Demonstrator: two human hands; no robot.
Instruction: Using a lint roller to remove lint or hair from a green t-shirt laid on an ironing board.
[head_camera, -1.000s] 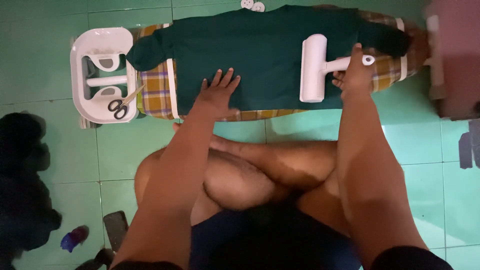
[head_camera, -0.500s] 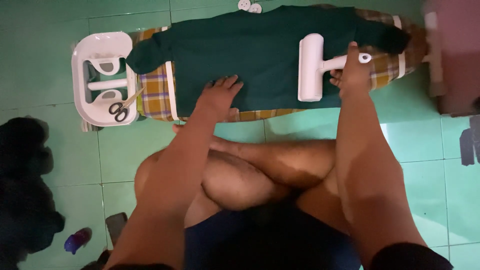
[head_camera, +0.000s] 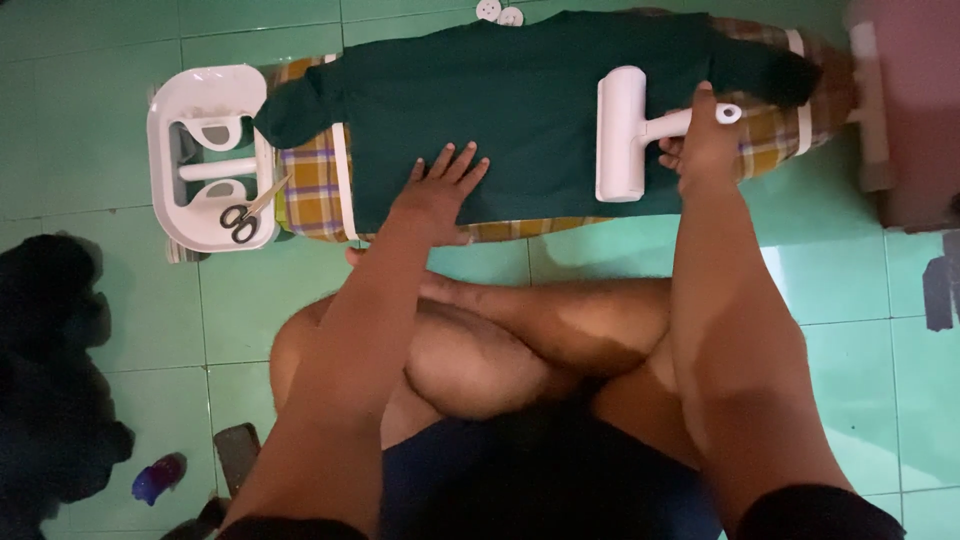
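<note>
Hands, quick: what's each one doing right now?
Left hand: open, fingers spread, pressing flat on the dark green garment.
Right hand: closed around the handle of the white lint roller, whose head lies on the garment.

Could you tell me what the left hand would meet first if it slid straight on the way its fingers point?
The left hand lies flat on the green garment; straight ahead is only more garment, then probably the board's far edge.

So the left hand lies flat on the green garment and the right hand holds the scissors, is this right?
Not quite. In the head view the right hand holds a white lint roller; the scissors lie in the white tray. The left hand does lie flat on the green garment.
</note>
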